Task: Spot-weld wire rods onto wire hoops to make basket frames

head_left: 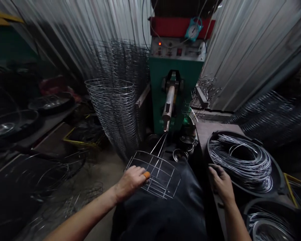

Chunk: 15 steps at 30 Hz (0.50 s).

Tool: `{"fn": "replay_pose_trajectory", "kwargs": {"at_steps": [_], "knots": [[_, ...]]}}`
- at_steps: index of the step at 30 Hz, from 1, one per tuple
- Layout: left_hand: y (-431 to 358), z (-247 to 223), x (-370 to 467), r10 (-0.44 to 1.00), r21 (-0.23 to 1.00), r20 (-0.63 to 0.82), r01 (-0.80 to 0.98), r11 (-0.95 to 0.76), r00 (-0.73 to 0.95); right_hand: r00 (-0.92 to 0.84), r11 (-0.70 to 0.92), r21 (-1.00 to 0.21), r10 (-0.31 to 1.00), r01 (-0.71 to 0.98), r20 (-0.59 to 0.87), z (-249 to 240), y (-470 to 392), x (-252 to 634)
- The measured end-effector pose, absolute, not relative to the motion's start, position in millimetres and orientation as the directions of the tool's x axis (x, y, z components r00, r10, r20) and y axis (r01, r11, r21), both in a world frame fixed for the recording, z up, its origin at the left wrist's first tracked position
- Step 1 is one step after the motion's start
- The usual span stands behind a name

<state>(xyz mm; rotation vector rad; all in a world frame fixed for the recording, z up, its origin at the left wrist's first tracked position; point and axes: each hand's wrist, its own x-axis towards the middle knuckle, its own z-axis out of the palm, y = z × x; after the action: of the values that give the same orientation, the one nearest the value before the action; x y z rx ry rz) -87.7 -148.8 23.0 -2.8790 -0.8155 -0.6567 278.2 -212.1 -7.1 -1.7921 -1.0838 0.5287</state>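
My left hand [134, 180], with an orange wrap on one digit, is closed around the left side of a wire basket [163, 177]. The basket is an open grid of thin metal rods above my dark apron [188, 187]. Its far end reaches up to the tip of the welding machine's arm [168, 103]; whether they touch I cannot tell. My right hand [222, 184] is beside the near left rim of a black tub [209, 147] holding coiled wire rings [240, 160]. Its thumb and forefinger are slightly apart, and I see nothing between them.
The green machine [158, 77] stands ahead with a lit red lamp. Left of it rises a tall stack of wire baskets [112, 110]. A second tub [248, 207] of rings sits at lower right. Loose wire pieces [72, 201] lie at left, and small metal bowls [179, 154] below the machine.
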Motion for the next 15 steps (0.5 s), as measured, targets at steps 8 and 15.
{"fn": "replay_pose_trajectory", "kwargs": {"at_steps": [8,15], "knots": [[-169.3,65.6,-125.4,0.920,0.618,0.091,0.702,-0.353,0.382,0.435,-0.111,-0.884,0.894,0.453,0.111,-0.5,-210.8,257.7],[-108.2,64.9,-109.7,0.971,0.874,-0.137,0.485,0.025,0.197,0.304,-0.009,-0.903,0.943,0.429,0.135,4.2,-199.8,237.1]]}}
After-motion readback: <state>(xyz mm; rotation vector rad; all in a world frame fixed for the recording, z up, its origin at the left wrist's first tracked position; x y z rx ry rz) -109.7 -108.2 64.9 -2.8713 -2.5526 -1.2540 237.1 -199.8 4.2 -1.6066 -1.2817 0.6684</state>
